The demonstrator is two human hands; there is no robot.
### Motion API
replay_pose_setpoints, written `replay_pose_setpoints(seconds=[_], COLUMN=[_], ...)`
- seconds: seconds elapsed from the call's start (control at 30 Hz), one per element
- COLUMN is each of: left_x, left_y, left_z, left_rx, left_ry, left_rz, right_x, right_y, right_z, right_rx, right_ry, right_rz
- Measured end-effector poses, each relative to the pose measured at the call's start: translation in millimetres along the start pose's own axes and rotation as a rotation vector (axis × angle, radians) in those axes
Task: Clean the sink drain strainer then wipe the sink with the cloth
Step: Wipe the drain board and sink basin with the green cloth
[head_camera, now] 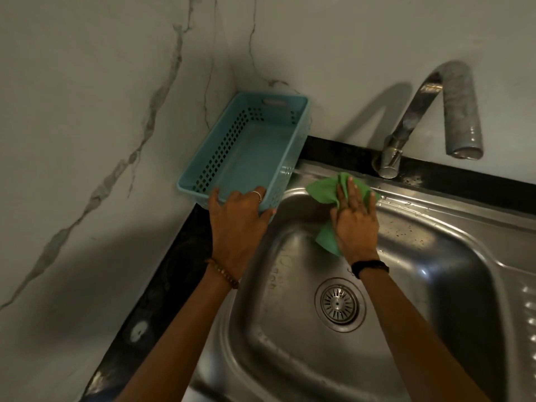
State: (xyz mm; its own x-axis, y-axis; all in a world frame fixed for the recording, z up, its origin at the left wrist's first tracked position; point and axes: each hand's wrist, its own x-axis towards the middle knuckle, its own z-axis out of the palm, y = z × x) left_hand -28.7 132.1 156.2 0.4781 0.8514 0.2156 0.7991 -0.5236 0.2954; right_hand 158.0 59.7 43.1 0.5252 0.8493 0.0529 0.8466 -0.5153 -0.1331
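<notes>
The right hand (355, 224) presses the green cloth (326, 192) flat-fingered against the sink's (435, 227) back rim, below the tap (452, 111). The left hand (236, 219) rests on the blue basket's (249, 146) near edge, fingers curled over it, on the tabletop (162, 285). The strainer (339, 303) sits in the drain.

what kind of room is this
Most likely a home kitchen: a stainless steel sink with a drain strainer, a curved faucet on a dark countertop, and marble-look wall tiles.
</notes>
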Motion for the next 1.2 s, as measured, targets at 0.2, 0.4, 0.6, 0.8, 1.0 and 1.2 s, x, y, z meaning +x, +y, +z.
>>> replay_pose_setpoints(seconds=[0.2, 0.4, 0.6, 0.8, 1.0, 1.2], left_x=[-7, -10, -14, 5, 44, 50], left_y=[-10, -15, 8, 63, 49, 38], left_z=[19, 27, 24, 91, 150, 162], left_rx=[0.081, 0.095, -0.131, -0.400, -0.147, -0.093], left_ry=[0.008, 0.041, 0.175, -0.235, -0.335, -0.320], left_rz=[0.038, 0.101, 0.395, 0.377, 0.316, 0.336], right_x=[-7, 18, 49, 32, -21, -24], right_y=[-5, -35, -35, 13, 114, 88], right_z=[0, 14, 17, 9, -7, -8], right_rx=[0.150, 0.143, 0.037, 0.037, 0.038, 0.062], right_ry=[0.054, 0.017, 0.025, 0.052, 0.089, 0.084], right_rz=[0.192, 0.043, -0.175, -0.132, 0.153, 0.430])
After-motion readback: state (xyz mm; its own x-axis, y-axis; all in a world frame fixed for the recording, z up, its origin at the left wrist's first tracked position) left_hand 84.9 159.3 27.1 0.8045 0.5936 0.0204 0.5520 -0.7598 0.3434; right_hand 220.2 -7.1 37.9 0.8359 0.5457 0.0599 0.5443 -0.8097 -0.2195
